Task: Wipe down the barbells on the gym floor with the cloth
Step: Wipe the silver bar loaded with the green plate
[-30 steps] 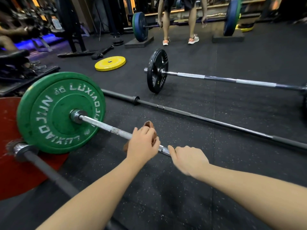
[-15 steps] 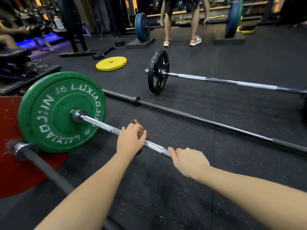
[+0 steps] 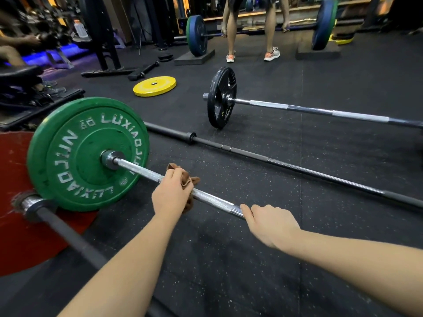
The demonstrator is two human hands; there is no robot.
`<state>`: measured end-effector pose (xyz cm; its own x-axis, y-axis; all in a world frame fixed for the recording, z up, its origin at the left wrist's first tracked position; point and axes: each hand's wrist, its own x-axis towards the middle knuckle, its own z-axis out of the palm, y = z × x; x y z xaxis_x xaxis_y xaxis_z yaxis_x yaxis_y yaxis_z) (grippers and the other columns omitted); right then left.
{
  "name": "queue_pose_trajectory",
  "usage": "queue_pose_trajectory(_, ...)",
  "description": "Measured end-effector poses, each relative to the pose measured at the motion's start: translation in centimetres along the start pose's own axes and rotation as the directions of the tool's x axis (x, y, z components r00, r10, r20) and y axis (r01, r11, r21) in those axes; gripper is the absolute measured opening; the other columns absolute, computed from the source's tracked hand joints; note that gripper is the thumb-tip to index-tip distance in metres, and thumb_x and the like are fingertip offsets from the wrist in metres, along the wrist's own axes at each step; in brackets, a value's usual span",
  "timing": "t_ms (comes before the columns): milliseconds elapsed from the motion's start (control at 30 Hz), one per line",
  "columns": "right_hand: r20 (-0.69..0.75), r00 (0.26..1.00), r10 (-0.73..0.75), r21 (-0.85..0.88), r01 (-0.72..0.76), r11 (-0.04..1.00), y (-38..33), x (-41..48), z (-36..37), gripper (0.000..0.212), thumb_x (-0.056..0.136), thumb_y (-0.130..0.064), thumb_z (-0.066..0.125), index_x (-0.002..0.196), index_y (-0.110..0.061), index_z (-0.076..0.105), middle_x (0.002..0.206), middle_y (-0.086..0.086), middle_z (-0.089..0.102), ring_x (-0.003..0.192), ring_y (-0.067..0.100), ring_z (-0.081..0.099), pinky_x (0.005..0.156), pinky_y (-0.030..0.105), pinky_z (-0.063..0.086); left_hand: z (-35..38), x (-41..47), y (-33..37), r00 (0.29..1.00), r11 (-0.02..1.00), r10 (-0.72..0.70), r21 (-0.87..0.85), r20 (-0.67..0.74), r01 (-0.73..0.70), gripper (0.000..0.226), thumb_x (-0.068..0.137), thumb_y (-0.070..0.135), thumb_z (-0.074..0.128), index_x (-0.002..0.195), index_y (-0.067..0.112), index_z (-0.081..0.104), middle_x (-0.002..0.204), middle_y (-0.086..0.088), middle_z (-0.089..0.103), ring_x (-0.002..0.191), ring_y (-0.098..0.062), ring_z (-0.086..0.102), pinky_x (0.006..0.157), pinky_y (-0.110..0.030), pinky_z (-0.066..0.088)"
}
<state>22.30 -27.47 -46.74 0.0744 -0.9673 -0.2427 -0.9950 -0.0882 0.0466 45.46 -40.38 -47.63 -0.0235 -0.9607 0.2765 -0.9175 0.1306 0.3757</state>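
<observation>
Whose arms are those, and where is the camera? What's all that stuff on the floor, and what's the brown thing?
There is no machine here. The camera sits on a person's head and looks down, so the two arms are that person's own. The left hand grips a brown cloth against the silver bar of a barbell with a green plate. The right hand holds the same bar further along. On the black gym floor are a bare dark bar, another barbell with a black plate, a flat yellow plate and a big red plate at the left edge. Far back, another person stands at a barbell.
</observation>
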Motion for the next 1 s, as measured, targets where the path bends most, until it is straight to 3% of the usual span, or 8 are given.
queue_pose_trajectory(100, 0.019, 0.999, 0.044, 0.08, -0.045, 0.996, -0.2, 0.6, -0.7, 0.034, 0.106, -0.018, 0.03, 0.138, -0.026, 0.035, 0.098, -0.001, 0.051, 0.081, 0.034, 0.053, 0.074, 0.04, 0.05, 1.2, -0.8, 0.9, 0.997, 0.998, 0.047, -0.041, -0.067, -0.05, 0.019, 0.092, 0.041, 0.063, 0.103, 0.026, 0.056, 0.117, 0.009, 0.055, 0.096, -0.023, 0.059, 0.067, -0.032, 0.041)
queue_pose_trajectory(200, -0.01, 0.998, 0.07, 0.147, -0.067, 0.987, -0.9, 1.7, -2.0, 0.018, 0.109, -0.022, 0.032, 0.118, -0.021, 0.047, 0.109, 0.004, 0.058, 0.094, 0.035, 0.061, 0.084, 0.046, 0.054, 2.0, -2.6, 1.5, 0.979, 0.982, 0.154, -0.087, -0.135, -0.167, 0.022, 0.09, 0.043, 0.062, 0.106, 0.028, 0.062, 0.115, 0.013, 0.057, 0.094, -0.018, 0.06, 0.065, -0.028, 0.043)
queue_pose_trajectory(400, -0.033, 0.999, -0.029, 0.223, 0.035, 0.974, -3.9, 5.5, -2.8, 0.014, 0.109, -0.026, 0.03, 0.101, -0.023, 0.04, 0.108, 0.006, 0.052, 0.094, 0.036, 0.055, 0.085, 0.05, 0.053, 1.9, -1.0, -1.2, 0.899, 0.911, 0.391, -0.058, -0.194, -0.409, 0.02, 0.089, 0.04, 0.069, 0.106, 0.028, 0.067, 0.112, 0.013, 0.062, 0.09, -0.015, 0.064, 0.067, -0.032, 0.051)
queue_pose_trajectory(567, -0.024, 0.996, -0.089, 0.139, 0.092, 0.986, -4.4, 6.3, -1.2, 0.016, 0.109, -0.02, 0.031, 0.124, -0.019, 0.035, 0.083, 0.002, 0.031, 0.074, 0.036, 0.05, 0.068, 0.046, 0.05, 1.8, 3.8, -2.8, 0.983, 0.986, 0.118, -0.102, -0.14, -0.133, 0.018, 0.09, 0.042, 0.063, 0.094, 0.025, 0.069, 0.094, 0.004, 0.065, 0.086, -0.026, 0.064, 0.079, -0.04, 0.049)
queue_pose_trajectory(700, -0.009, 0.993, -0.121, 0.106, 0.121, 0.987, -4.2, 6.8, -1.4, 0.02, 0.109, -0.028, 0.025, 0.12, -0.017, 0.037, 0.097, 0.008, 0.05, 0.068, 0.033, 0.05, 0.062, 0.044, 0.044, 2.2, 4.3, -2.4, 0.99, 0.987, 0.11, -0.105, -0.093, -0.119, 0.013, 0.088, 0.04, 0.064, 0.089, 0.027, 0.065, 0.089, 0.009, 0.059, 0.091, -0.021, 0.057, 0.082, -0.035, 0.043)
queue_pose_trajectory(800, 0.131, 0.988, -0.086, 0.224, 0.055, 0.973, -3.9, 6.7, -2.1, 0.03, 0.11, -0.046, 0.024, 0.108, -0.017, 0.033, 0.106, 0.011, 0.061, 0.079, 0.034, 0.051, 0.074, 0.043, 0.043, 1.8, 3.4, -0.6, 0.975, 0.971, 0.22, -0.092, -0.026, -0.222, 0.015, 0.089, 0.043, 0.063, 0.087, 0.029, 0.063, 0.087, 0.011, 0.054, 0.087, -0.014, 0.052, 0.073, -0.033, 0.043)
queue_pose_trajectory(900, 0.437, 0.895, -0.086, 0.153, 0.02, 0.988, -3.9, 7.0, -5.1, 0.047, 0.108, -0.049, 0.034, 0.128, -0.007, 0.03, 0.129, 0.021, 0.059, 0.098, 0.035, 0.054, 0.087, 0.041, 0.041, 2.3, 1.9, 1.3, 0.915, 0.916, 0.401, 0.022, -0.04, -0.4, 0.019, 0.089, 0.042, 0.065, 0.091, 0.023, 0.062, 0.088, 0.003, 0.061, 0.078, -0.022, 0.056, 0.067, -0.035, 0.046)
queue_pose_trajectory(1000, 0.52, 0.852, -0.055, 0.105, 0.0, 0.994, -5.9, 8.3, -7.8, 0.057, 0.11, -0.047, 0.029, 0.151, -0.007, 0.03, 0.147, 0.022, 0.049, 0.114, 0.035, 0.054, 0.096, 0.038, 0.042, 1.9, 2.4, 0.0, 0.927, 0.925, 0.371, -0.072, -0.045, -0.374, 0.019, 0.089, 0.042, 0.066, 0.097, 0.026, 0.061, 0.089, 0.004, 0.059, 0.079, -0.023, 0.055, 0.066, -0.035, 0.045)
